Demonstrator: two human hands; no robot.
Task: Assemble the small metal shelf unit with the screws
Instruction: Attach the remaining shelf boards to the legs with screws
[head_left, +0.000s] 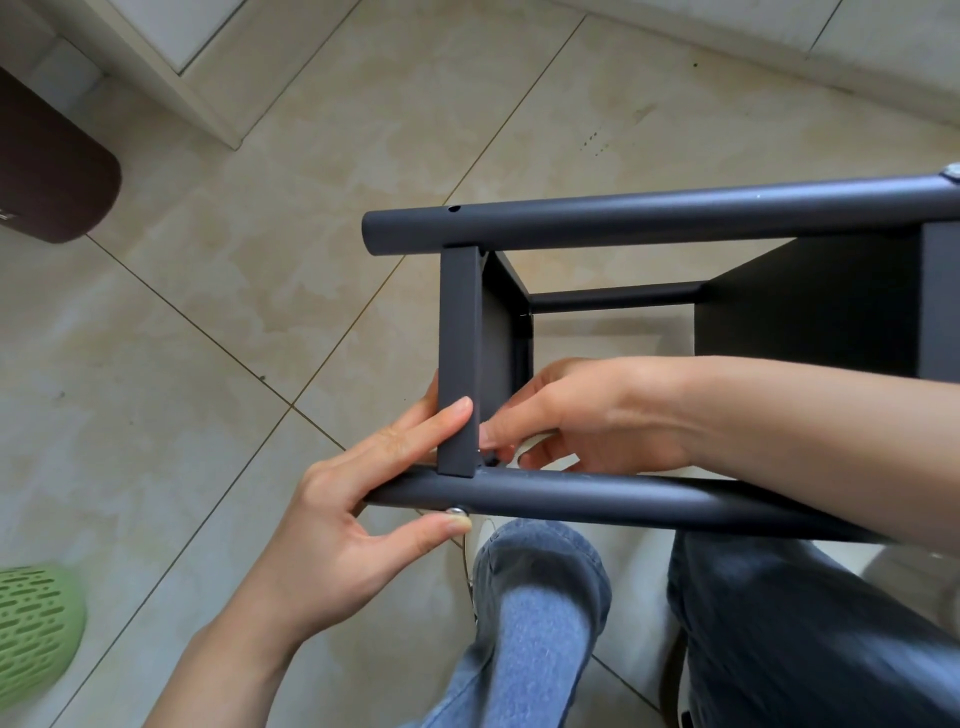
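Beige tiled floor (218, 291), perhaps stained

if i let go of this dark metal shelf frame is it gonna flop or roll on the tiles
The shelf frame looks stiff: metal tubes joined to flat panels. Rolling seems unlikely, since its outline is boxy. It could slide and clatter on the glossy tile floor.

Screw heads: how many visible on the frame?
2. One screw on the near tube, by the left hand's thumb; one screw at the far tube's right end. Others may be hidden.
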